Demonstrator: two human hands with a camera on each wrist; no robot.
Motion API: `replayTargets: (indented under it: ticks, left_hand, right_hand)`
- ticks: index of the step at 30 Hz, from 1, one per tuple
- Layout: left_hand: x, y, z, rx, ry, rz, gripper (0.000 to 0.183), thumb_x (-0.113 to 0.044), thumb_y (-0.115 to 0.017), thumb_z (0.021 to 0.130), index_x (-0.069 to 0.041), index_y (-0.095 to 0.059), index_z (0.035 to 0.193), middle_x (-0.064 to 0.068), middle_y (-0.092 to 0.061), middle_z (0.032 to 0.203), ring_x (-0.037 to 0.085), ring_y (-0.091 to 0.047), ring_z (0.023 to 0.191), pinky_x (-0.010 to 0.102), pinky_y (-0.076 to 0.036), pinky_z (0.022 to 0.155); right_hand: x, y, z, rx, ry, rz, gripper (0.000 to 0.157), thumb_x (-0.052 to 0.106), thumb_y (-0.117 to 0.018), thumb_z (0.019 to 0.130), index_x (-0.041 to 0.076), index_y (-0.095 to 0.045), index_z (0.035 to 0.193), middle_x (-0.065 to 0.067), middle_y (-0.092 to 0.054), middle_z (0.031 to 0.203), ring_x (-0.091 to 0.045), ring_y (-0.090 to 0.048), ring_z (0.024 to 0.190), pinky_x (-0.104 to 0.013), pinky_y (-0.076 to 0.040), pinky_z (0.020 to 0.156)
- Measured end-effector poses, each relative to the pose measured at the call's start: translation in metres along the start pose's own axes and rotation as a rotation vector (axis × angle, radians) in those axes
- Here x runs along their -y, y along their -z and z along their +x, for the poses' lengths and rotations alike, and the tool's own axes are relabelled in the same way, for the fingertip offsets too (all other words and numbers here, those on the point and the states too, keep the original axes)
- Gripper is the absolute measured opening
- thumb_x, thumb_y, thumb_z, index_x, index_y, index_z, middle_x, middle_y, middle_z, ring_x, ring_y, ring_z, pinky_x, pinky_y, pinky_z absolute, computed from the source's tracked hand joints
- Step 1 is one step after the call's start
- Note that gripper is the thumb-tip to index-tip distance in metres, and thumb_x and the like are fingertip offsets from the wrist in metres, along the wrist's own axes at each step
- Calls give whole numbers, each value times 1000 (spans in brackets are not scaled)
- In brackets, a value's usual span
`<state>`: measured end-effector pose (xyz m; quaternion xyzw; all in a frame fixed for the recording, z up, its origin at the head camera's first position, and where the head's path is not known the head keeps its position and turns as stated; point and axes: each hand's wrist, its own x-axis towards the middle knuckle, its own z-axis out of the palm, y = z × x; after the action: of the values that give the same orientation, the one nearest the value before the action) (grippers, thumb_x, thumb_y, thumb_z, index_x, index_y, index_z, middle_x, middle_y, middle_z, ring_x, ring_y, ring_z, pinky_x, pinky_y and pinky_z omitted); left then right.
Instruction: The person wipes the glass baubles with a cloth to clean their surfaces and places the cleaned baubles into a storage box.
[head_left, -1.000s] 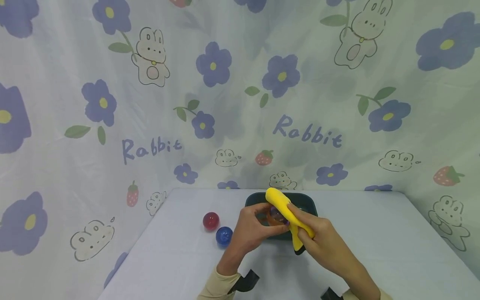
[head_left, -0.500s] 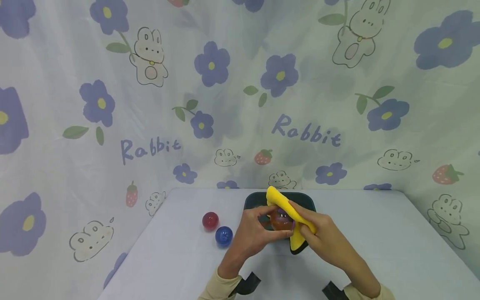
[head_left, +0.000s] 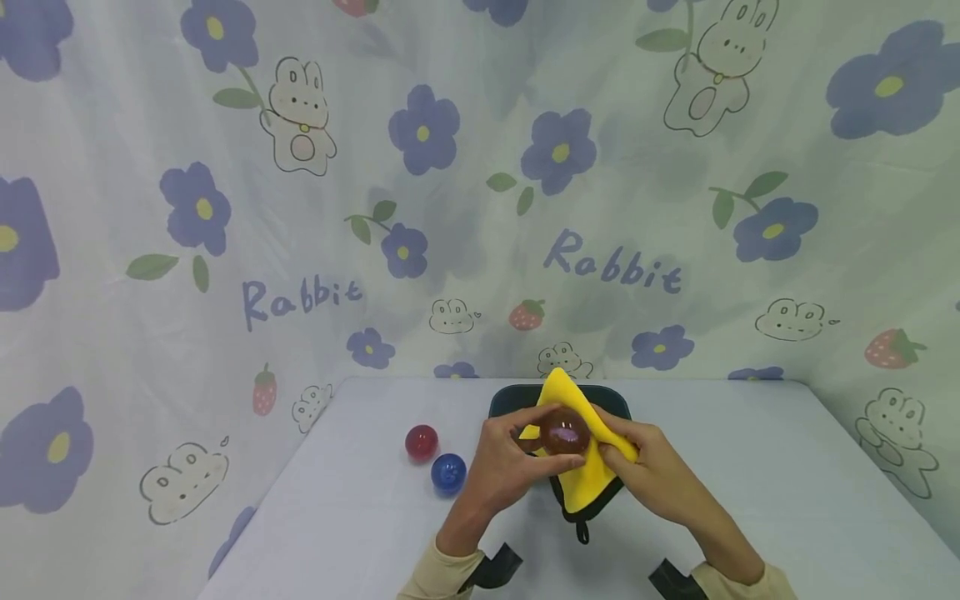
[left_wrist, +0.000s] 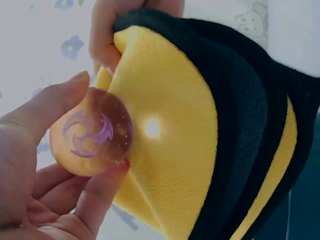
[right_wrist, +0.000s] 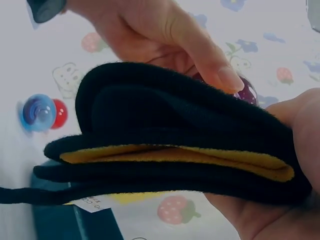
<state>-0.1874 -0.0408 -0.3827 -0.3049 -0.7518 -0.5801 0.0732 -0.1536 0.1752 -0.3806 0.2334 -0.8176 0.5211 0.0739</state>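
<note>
Head view, lower centre: amber ball (head_left: 566,429), yellow cloth (head_left: 588,487).
Left hand (head_left: 508,454) pinches ball; right hand (head_left: 651,467) grips cloth, newly spread, likely easing wiping.

head: from above, forward-down over worktop (head_left: 750,475) | left wrist: close on ball (left_wrist: 91,132) | right wrist: close on cloth (right_wrist: 135,115) | wrists share: both, ball apparently part-hidden in latter

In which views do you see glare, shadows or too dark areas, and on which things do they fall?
Head: a soft shadow on the table, lower middle, and small glints on the red ball and blue ball; left wrist: a bright spot on the yellow cloth, beside the held ball; right wrist: the cloth's dark side looks nearly black, with little detail.
</note>
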Motion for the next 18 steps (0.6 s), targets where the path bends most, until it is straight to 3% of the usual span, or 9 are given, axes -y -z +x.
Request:
replayTargets:
  ticks: [6,14,18]
  left_hand:
    - [4,0,2,-32,24,-29,52,-30,-85,77,-24,-67,125,-3,-72,118,13,-68,102,31,-61,82]
    - [9,2,6,-84,106,-39,49,-31,-87,73,-29,-69,119,-9,-71,117,14,-67,103,36,-59,89]
    - [15,4,7,-62,134,-64,48,-29,-87,74,-28,-70,119,-8,-71,118,15,-66,107,36,-58,94]
  right_hand:
    - [0,0,0,25,-57,24,51,10,-54,99,-6,-40,145,-24,-64,124,-9,-62,75,-22,-57,66]
    - [1,1,1,22,-111,37,52,11,-55,98,-6,-42,145,-21,-67,114,-10,-61,73,-22,-56,63]
    - [1,2,1,25,-134,58,52,10,-55,97,-4,-42,145,-18,-67,106,-11,-59,69,-23,-53,57]
